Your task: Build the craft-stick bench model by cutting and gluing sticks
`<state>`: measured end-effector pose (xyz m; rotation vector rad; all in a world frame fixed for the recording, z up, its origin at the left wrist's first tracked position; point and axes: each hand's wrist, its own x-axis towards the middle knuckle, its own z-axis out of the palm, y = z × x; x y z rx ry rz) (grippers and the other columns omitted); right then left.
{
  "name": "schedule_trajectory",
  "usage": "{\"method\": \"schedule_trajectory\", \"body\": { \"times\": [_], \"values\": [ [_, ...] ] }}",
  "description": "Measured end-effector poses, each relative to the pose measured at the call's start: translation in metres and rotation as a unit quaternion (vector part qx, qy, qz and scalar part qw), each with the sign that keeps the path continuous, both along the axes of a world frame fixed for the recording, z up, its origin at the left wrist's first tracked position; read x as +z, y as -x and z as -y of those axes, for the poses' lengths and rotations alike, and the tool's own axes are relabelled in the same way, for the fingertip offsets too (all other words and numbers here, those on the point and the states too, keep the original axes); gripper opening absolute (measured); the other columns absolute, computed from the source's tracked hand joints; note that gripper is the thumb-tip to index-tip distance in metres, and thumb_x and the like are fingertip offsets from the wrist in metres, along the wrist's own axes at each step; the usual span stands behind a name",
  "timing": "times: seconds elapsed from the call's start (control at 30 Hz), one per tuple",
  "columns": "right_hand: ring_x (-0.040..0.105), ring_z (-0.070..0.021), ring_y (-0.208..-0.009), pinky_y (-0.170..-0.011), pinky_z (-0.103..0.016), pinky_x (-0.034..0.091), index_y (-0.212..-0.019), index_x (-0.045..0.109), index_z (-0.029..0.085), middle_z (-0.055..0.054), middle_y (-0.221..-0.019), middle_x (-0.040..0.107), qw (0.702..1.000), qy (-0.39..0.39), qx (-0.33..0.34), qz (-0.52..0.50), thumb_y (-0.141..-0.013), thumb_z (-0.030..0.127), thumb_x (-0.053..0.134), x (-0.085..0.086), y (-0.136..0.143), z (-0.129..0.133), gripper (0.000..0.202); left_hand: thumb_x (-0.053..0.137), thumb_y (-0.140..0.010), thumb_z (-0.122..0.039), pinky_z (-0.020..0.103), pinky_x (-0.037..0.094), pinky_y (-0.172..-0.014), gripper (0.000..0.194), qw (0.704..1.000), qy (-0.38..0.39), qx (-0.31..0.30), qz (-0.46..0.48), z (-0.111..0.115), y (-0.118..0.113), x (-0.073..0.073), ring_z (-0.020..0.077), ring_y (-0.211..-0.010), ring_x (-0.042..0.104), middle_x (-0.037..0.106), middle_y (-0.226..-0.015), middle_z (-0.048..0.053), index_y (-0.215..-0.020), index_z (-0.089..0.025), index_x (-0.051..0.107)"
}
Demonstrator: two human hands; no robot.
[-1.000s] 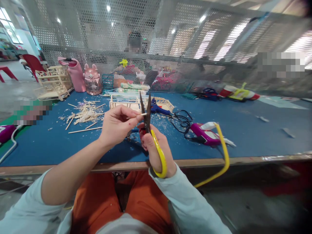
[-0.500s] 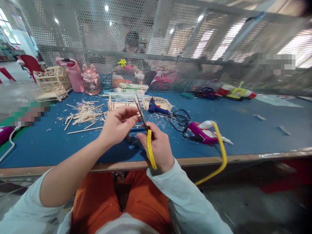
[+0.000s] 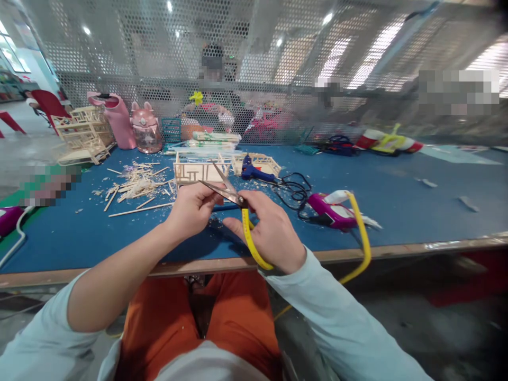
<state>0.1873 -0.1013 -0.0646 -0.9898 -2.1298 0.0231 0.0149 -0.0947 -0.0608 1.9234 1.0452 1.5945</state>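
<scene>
Scissors (image 3: 240, 200) with yellow handles are gripped in my right hand (image 3: 273, 227). Their two blades are spread apart and point left, over the fingertips of my left hand (image 3: 192, 209). The left hand's thumb and fingers are pinched together around a small pale piece of wooden stick, mostly hidden by the fingers and blades. Just beyond my hands stands a small wooden model frame (image 3: 190, 172) built from thin sticks. A blue hot glue gun (image 3: 256, 172) rests against another wooden model part (image 3: 271, 164) to its right.
Loose wooden sticks (image 3: 137, 185) and scraps lie left of my hands. A larger wooden model (image 3: 83, 135), a pink bottle (image 3: 121, 124) and a pink-lidded jar (image 3: 146, 132) stand at the back left. A purple device (image 3: 331, 211) with a yellow strip lies right. Perforated metal (image 3: 159, 58) screens the back.
The scissors have turned from pointing away to pointing left, and their blades have spread wider. My right hand has shifted right. My left hand has stayed nearly in place, still pinching.
</scene>
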Motion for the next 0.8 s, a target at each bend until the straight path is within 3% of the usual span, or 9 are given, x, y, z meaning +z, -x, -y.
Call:
{"method": "schedule_trajectory", "body": {
  "times": [0.17, 0.37, 0.6, 0.8],
  "values": [
    [0.060, -0.0212, -0.080, -0.073, -0.031, 0.047, -0.099, 0.061, 0.018, -0.008, -0.088, 0.064, 0.999, -0.039, -0.030, 0.018, -0.070, 0.018, 0.054, 0.000, -0.003, -0.009, 0.031, 0.061, -0.067, -0.009, 0.025, 0.044, -0.062, 0.016, 0.999, 0.020, 0.015, 0.022, 0.002, -0.001, 0.001, 0.0163, -0.059, 0.060, 0.065, -0.058, 0.000, -0.060, -0.021, 0.069],
    [0.061, -0.0181, -0.076, -0.071, -0.028, 0.047, -0.098, 0.061, 0.019, -0.006, -0.088, 0.068, 0.999, -0.021, 0.026, 0.001, -0.071, 0.015, 0.049, -0.006, -0.009, -0.019, 0.029, 0.059, -0.070, -0.009, 0.022, 0.042, -0.058, 0.018, 1.000, 0.003, -0.004, 0.007, -0.001, -0.002, -0.001, 0.0135, -0.055, 0.056, 0.064, -0.058, -0.002, -0.060, -0.021, 0.068],
    [0.057, -0.0223, -0.089, -0.081, -0.034, 0.046, -0.108, 0.053, 0.018, -0.010, -0.096, 0.059, 0.999, -0.012, 0.024, 0.039, -0.067, 0.016, 0.052, -0.003, -0.010, -0.016, 0.041, 0.063, -0.078, -0.030, 0.021, 0.044, -0.054, 0.015, 0.994, 0.061, -0.066, 0.065, -0.010, -0.003, -0.009, 0.0123, -0.056, 0.056, 0.066, -0.063, 0.001, -0.070, -0.019, 0.070],
    [0.053, -0.0244, -0.091, -0.083, -0.037, 0.045, -0.111, 0.051, 0.015, -0.012, -0.099, 0.055, 0.997, -0.014, 0.036, 0.064, -0.066, 0.017, 0.052, 0.005, -0.012, -0.013, 0.045, 0.065, -0.073, -0.020, 0.021, 0.046, -0.055, 0.006, 0.989, 0.056, -0.083, 0.105, -0.009, -0.005, -0.009, 0.0115, -0.055, 0.058, 0.067, -0.063, 0.000, -0.071, -0.020, 0.070]
  ]
}}
